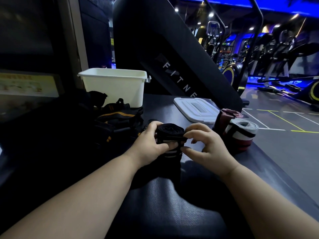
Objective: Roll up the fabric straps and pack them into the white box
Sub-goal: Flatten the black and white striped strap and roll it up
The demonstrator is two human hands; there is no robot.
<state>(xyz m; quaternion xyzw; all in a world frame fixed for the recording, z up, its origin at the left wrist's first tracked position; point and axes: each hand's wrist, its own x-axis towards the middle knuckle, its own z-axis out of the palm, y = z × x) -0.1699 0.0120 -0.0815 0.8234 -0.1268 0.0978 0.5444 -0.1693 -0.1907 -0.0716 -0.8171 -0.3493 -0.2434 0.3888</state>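
The left hand [151, 144] grips the near-left side of a half-rolled black strap [170, 131], fingers curled over its top and thumb laid across its front. The right hand [207, 144] meets it from the other side, thumb and forefinger pinching the roll's right edge while the other fingers hang loosely curled. The coil sits between the two hands, just above the dark mat [164, 195]. Its unrolled tail, crossed by white stripes, trails down toward the person.

This looks like the rolling step, partway through one strap. The next move probably calls for turning the coil tightly down the tail, fastening the end so it cannot spring open, then lifting it across to the box.

Just right of the right hand stand two finished coils, a red-and-white roll [240, 133] and a maroon roll [226, 116] behind it. Neither is packed yet. To the left lies a heap of unrolled straps [117, 118] with orange stripes. Beyond that heap the white box [112, 87] stands open, and whether anything is inside cannot be seen. Its lid [196, 109] lies flat apart from it, near the finished coils.
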